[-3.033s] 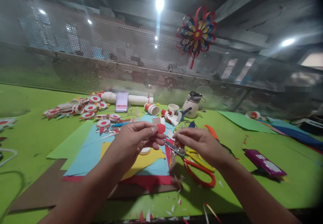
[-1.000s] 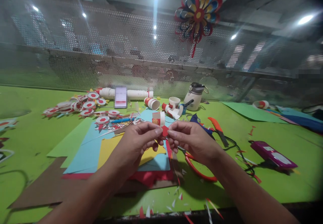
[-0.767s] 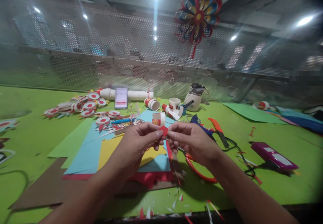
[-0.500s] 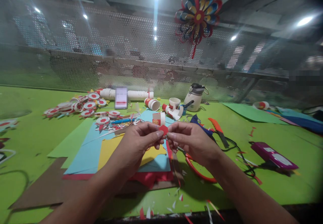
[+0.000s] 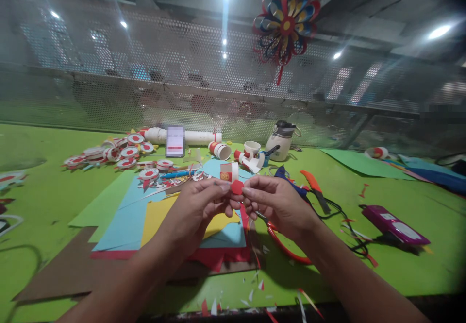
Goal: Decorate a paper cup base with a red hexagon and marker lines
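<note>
My left hand (image 5: 204, 197) and my right hand (image 5: 274, 197) meet above the stacked paper. Between their fingertips is a small red paper piece (image 5: 237, 187) with cut, angular edges. My right thumb and forefinger pinch its right side. At its left edge are my left thumb and fingers, closed, some of them behind the piece. Orange-handled scissors (image 5: 287, 247) show under my right hand; whether they touch it I cannot tell. Below lie yellow paper (image 5: 156, 221), light blue paper (image 5: 122, 226) and red sheets. A cut paper cup (image 5: 228, 171) stands just behind my fingertips.
Several red-and-white cup-ring pieces (image 5: 128, 153) are heaped at the back left, near a phone (image 5: 175, 141) and a long white cup stack (image 5: 202, 137). A bottle (image 5: 280, 141) stands behind. To the right lie an orange-handled cutter (image 5: 312, 184), black cord and a purple device (image 5: 395, 223).
My left thumb has slid left off the face of the red paper piece to its edge, so more of the piece shows. The piece has turned slightly. My right hand has barely moved.
</note>
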### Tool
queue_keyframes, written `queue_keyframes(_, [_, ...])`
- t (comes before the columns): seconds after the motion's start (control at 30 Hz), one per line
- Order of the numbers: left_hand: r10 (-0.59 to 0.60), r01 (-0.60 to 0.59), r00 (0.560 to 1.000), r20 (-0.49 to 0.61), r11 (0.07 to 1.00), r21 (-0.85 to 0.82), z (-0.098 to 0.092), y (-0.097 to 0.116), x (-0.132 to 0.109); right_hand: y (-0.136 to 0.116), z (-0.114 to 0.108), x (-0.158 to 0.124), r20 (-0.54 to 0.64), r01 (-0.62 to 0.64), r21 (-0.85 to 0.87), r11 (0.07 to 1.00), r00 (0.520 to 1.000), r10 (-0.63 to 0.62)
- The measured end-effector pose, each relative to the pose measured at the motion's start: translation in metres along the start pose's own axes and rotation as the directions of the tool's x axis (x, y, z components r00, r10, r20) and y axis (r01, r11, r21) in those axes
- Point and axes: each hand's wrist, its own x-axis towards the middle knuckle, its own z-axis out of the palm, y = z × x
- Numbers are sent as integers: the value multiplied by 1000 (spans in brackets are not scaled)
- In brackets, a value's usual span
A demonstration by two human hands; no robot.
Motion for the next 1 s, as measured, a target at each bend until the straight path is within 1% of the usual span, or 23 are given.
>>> queue_keyframes(0.23, [-44, 41, 998, -35, 997, -70, 1, 0, -1, 2, 1, 1, -13, 13, 38, 999, 1000, -13])
queue_keyframes(0.4, [-25, 21, 998, -55, 997, -70, 2, -7, 1, 4, 1, 1, -3, 26, 37, 999, 1000, -26])
queue_keyframes(0.53, [-2, 0, 997, -80, 1000, -22, 2, -12, 2, 7, 2, 1, 8, 53, -4, 999, 999, -53])
queue_keyframes(0.67, [21, -20, 996, -89, 1000, 7, 2, -11, 1, 9, 2, 1, 17, 78, -24, 997, 997, -78])
queue_keyframes(0.83, [23, -19, 995, -96, 999, 41, 1, -10, 1, 8, 0, 1, -9, 136, -6, 991, 991, -136])
queue_keyframes(1.0, [18, -13, 996, -85, 998, 67, 1, -10, 3, 8, 1, 2, -28, 185, -50, 982, 982, -186])
